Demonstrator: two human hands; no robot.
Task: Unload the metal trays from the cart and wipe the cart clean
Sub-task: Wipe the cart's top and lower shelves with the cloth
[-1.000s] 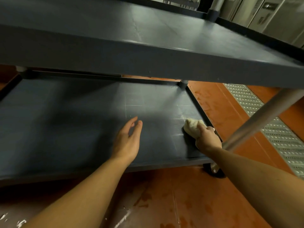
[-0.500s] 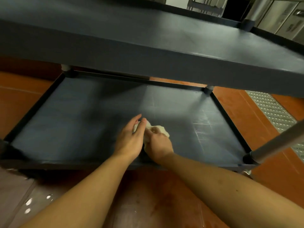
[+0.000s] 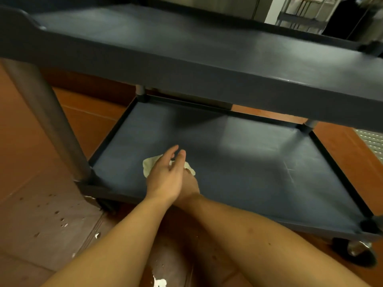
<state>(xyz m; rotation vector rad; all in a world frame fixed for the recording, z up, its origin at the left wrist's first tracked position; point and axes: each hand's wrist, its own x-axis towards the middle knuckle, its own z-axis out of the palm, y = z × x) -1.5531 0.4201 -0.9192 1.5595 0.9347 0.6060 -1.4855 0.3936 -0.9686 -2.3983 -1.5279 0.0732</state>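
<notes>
Our L hand (image 3: pixel 165 179), fingers straight and loosely spread, is over the pale crumpled cloth (image 3: pixel 149 165), which lies on the lower shelf (image 3: pixel 248 166) of the dark grey plastic cart (image 3: pixel 186 44), toward its front-left corner. Our R hand (image 3: pixel 191 188) sits under the L one at the cloth. Its fingers are hidden, so we can't tell its grip.

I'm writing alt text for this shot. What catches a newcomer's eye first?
Two bare hands cross on the dark cart's lower shelf, near its front-left corner: the left hand lies open over the right hand, which holds a pale cloth. Above looms the cart's dark top shelf, and white splatters dot the floor in front.
</notes>
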